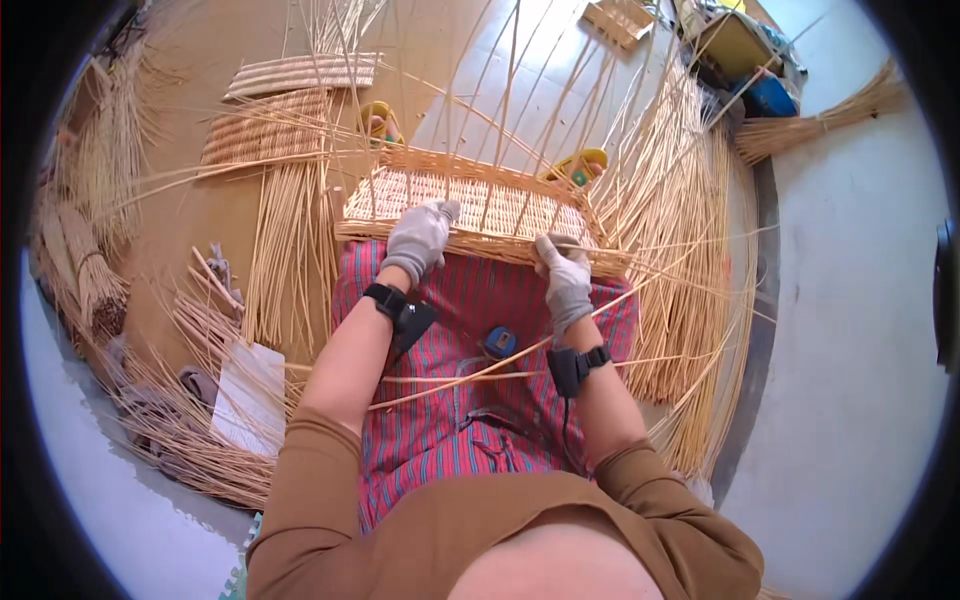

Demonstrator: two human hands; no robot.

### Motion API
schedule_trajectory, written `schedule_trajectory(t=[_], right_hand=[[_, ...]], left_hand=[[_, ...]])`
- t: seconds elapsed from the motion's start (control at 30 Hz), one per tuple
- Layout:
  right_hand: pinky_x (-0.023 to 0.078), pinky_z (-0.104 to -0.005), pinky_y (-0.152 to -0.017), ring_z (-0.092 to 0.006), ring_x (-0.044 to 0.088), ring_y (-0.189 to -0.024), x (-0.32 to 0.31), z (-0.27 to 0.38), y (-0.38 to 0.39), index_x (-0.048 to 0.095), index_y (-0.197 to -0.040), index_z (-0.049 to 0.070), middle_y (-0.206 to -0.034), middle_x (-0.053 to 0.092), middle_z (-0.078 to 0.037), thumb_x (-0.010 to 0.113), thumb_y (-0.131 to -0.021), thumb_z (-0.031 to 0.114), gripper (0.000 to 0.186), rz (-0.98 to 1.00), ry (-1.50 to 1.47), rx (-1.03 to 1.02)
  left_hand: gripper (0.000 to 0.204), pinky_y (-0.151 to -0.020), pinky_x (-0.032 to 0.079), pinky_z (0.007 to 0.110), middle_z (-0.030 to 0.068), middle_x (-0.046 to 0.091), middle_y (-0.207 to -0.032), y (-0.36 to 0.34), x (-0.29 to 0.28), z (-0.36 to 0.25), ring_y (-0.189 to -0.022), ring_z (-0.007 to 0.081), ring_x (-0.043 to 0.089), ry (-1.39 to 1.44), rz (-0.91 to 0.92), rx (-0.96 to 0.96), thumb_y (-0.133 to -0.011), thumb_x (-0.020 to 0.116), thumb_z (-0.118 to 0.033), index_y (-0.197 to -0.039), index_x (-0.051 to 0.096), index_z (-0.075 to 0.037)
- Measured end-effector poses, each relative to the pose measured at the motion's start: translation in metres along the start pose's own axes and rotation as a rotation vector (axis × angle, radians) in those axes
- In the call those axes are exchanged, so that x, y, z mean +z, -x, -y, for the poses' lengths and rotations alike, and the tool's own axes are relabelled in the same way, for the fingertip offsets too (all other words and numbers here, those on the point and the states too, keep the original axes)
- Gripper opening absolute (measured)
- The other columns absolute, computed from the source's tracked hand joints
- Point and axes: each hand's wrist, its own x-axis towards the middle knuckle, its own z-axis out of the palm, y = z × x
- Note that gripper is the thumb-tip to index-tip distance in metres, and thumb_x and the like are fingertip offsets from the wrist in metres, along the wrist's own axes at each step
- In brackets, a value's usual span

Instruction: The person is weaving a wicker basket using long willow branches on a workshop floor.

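Gloved left hand [420, 238] fingers press the woven wicker tray [470, 205]; right hand [565, 280] seemingly pinches a strand.

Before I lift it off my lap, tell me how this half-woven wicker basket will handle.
The half-woven wicker basket probably feels light for its size, being open weave of thin cane. Its woven base looks fairly stiff, but the long loose stakes fanning out would likely flex and snag nearby cane bundles. Both gloved hands rest on its near edge.
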Motion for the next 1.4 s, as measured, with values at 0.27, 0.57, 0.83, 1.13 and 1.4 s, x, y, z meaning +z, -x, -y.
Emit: schedule_trajectory(t=[0.27, 0.57, 0.83, 1.13, 1.4], right_hand=[[0.059, -0.0328, -0.075, -0.0201, 0.073, -0.087, 0.071, 0.065, -0.019, 0.064, -0.134, 0.015, -0.104, 0.076, -0.011, 0.077, -0.092, 0.007, 0.045, 0.101, 0.556, -0.362], [0.058, -0.0342, -0.078, -0.0229, 0.074, -0.085, 0.069, 0.079, -0.017, 0.045, -0.145, 0.009, -0.123, 0.072, -0.020, 0.060, -0.104, 0.008, 0.044, 0.028, 0.422, -0.656], [0.054, -0.0241, -0.059, -0.0118, 0.071, -0.085, -0.071, 0.023, 0.028, 0.063, -0.114, 0.009, -0.105, 0.075, -0.006, 0.068, -0.103, 0.015, 0.013, -0.202, -0.135, 0.128], [0.059, -0.0343, -0.086, -0.0200, 0.074, -0.098, 0.041, 0.116, -0.074, 0.050, -0.142, 0.004, -0.137, 0.064, -0.016, 0.060, -0.103, 0.009, 0.041, 0.064, 0.696, -0.678], [0.052, -0.0203, -0.050, -0.0144, 0.074, -0.088, -0.157, 0.042, 0.002, 0.072, -0.112, 0.010, -0.105, 0.078, -0.002, 0.064, -0.106, 0.023, 0.016, -0.006, -0.178, 0.034]], left_hand=[[0.040, -0.053, 0.055, 0.031, 0.0089, 0.073, -0.074, 0.002, 0.007, 0.022, -0.059, 0.0162, 0.070, 0.320, 0.026, 0.087, -0.104, 0.066, -0.039, -0.119, 0.069, -0.002], [0.033, -0.053, 0.059, 0.032, 0.0081, 0.073, -0.082, 0.011, 0.005, 0.008, -0.059, 0.0169, 0.071, 0.226, -0.072, 0.021, -0.097, 0.076, -0.033, -0.110, 0.071, -0.003], [0.041, -0.074, 0.057, 0.039, 0.0135, 0.074, -0.098, 0.025, 0.067, -0.043, -0.081, 0.0266, 0.075, -0.179, -0.395, 0.498, -0.102, 0.066, -0.029, -0.137, 0.056, -0.011], [0.041, -0.044, 0.050, 0.033, 0.0102, 0.069, -0.064, 0.008, 0.086, -0.058, -0.044, 0.0169, 0.062, 0.195, 0.038, -0.086, -0.104, 0.061, -0.046, -0.115, 0.068, -0.008], [0.050, -0.078, 0.058, 0.043, 0.0079, 0.073, -0.118, 0.024, 0.109, -0.062, -0.088, 0.0318, 0.074, -0.056, -0.580, 0.379, -0.097, 0.074, -0.027, -0.140, 0.054, -0.012]])
